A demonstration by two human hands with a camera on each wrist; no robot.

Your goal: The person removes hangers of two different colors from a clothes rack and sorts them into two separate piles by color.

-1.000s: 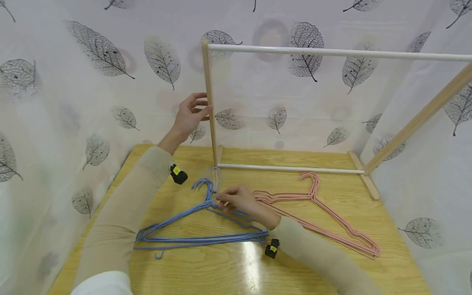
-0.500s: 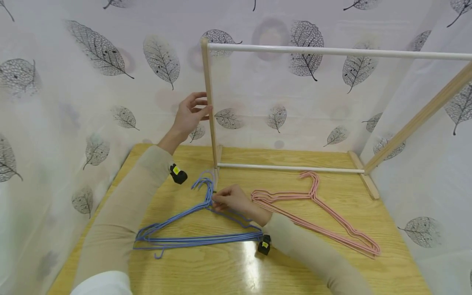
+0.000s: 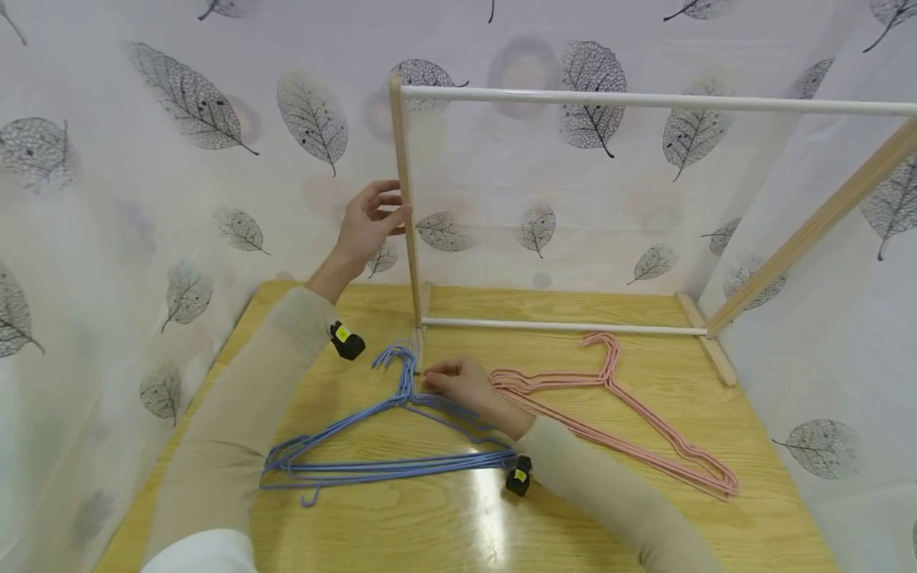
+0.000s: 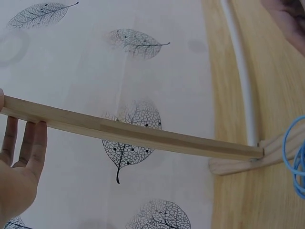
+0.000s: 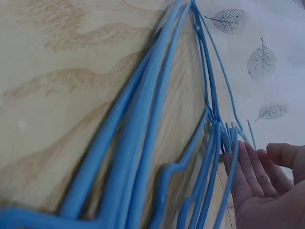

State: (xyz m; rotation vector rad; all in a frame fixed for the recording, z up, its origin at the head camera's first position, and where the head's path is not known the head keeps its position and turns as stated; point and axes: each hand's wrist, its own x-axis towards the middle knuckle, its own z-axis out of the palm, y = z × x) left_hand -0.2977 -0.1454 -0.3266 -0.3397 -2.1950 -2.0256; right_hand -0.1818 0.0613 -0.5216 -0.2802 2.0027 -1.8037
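A garment rack stands at the back of the table, its left wooden post [image 3: 403, 159] held between the thumb and fingers of my left hand [image 3: 365, 223]. In the left wrist view, the fingertips [image 4: 37, 131] press the underside of this post [image 4: 133, 133]. Several blue clothes hangers [image 3: 387, 465] lie stacked in front of the rack's left foot. My right hand [image 3: 469, 386] is just right of their necks; in the right wrist view its fingers [image 5: 252, 176] look extended beside the blue hangers [image 5: 143, 124], thumb apart. Whether a fingertip still touches a hanger is hard to tell.
Several pink hangers [image 3: 659, 430] lie on the right of the wooden table [image 3: 401, 533]. Rack parts include a white top rod [image 3: 645, 99], a lower rod [image 3: 559, 325] and a right post [image 3: 809, 223]. Leaf-patterned sheeting [image 3: 501, 175] encloses the table. One blue hook [image 3: 310, 497] points forward.
The raised blue hanger's hook has come down among the other hooks. My right hand moved left with it, then slightly back right. My left hand has stayed on the post.
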